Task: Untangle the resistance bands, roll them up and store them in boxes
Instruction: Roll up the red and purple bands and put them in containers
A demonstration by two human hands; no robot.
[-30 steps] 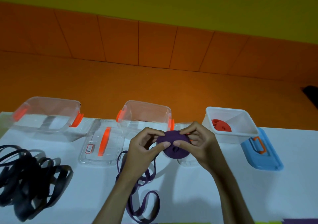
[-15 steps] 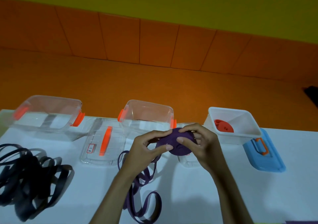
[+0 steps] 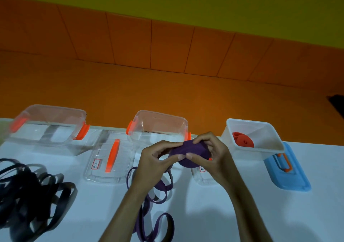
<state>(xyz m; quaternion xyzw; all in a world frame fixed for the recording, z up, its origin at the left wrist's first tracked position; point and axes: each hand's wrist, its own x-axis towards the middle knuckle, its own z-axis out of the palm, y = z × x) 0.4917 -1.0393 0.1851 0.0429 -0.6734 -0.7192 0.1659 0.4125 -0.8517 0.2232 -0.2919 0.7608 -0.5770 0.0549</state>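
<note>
Both hands, left hand (image 3: 154,160) and right hand (image 3: 214,158), curl fingers round the purple band roll (image 3: 189,151), loose tail trailing onto the table (image 3: 260,214).

Back row, left to right, set close: clear box (image 3: 55,115), flat clear lid (image 3: 98,176), second clear box (image 3: 160,119), white box (image 3: 249,154), blue lid (image 3: 292,178). Left front: heap of black bands (image 3: 26,189). Centre: left hand (image 3: 152,161) and right hand (image 3: 216,158), gripping a purple roll (image 3: 191,154), block the second clear box; loose purple band (image 3: 161,186) trails beneath the left forearm. Open room: white table (image 3: 297,217) at right front, also between black heap and purple loops.
</note>
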